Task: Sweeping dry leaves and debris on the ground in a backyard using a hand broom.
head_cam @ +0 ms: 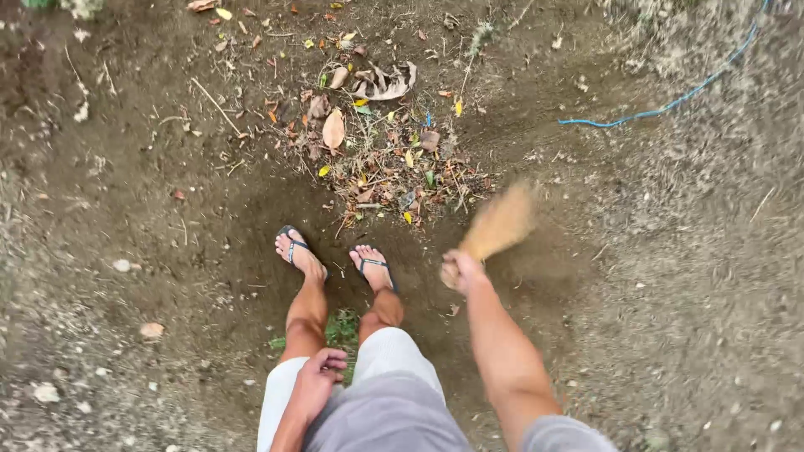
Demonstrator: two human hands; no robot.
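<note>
Left hand (318,381) on thigh; right hand (459,269) grips broom (498,224).

The hand broom (496,224) is a short bundle of pale tan, straw-like bristles, fanned wide at its far end and narrowing to the gripped base. It is blurred, so single strands cannot be told apart. It points from the right hand (459,269) toward about one o'clock, tilted low over bare brown dirt, with its tip just right of the leaf pile (381,155). Whether the bristles touch the ground cannot be told. The leaf pile lies at about twelve o'clock from the feet: a loose heap of dry brown leaves, thin twigs and a few small yellow and green leaves, spread unevenly on the soil.
</note>
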